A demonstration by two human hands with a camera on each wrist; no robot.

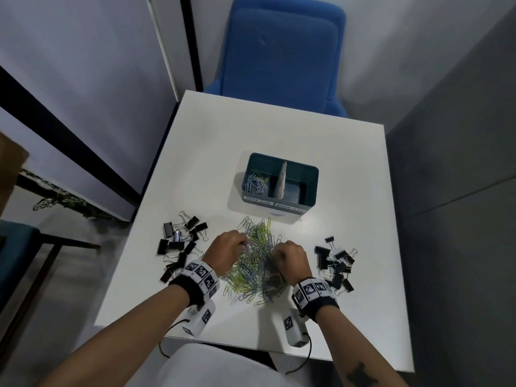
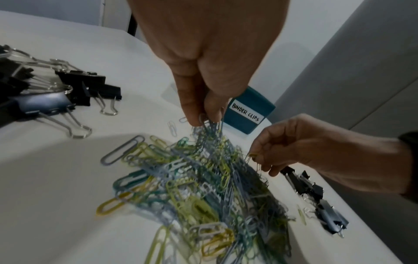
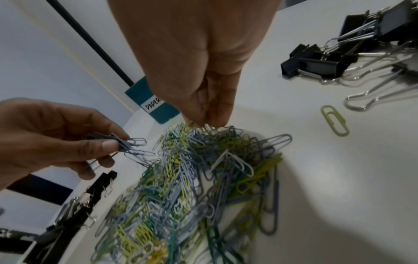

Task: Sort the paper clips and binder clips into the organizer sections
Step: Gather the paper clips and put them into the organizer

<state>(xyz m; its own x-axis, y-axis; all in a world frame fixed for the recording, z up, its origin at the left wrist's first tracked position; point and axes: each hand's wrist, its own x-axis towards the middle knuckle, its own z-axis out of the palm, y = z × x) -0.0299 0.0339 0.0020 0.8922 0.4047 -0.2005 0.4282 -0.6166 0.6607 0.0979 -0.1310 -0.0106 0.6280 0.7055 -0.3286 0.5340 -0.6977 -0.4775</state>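
Observation:
A heap of coloured paper clips [image 1: 255,265] lies on the white table [image 1: 343,169], in front of the teal organizer [image 1: 279,202]. Its left section, labelled for paper clips, holds several clips [image 1: 257,182]; the right one, labelled BINDER CLIPS [image 2: 246,110], looks bare. My left hand [image 1: 240,243] pinches a bunch of bluish clips [image 2: 208,128] lifted off the heap's left side. My right hand [image 1: 279,254] pinches a few clips [image 3: 209,127] at the heap's right side. Black binder clips lie in two groups, left [image 1: 181,244] and right [image 1: 335,265] of the heap.
A blue chair [image 1: 282,57] stands behind the table's far edge. A grey partition [image 1: 460,163] runs close along the right. A loose yellow-green clip [image 3: 334,120] lies apart from the heap. The table's near edge lies just under my wrists.

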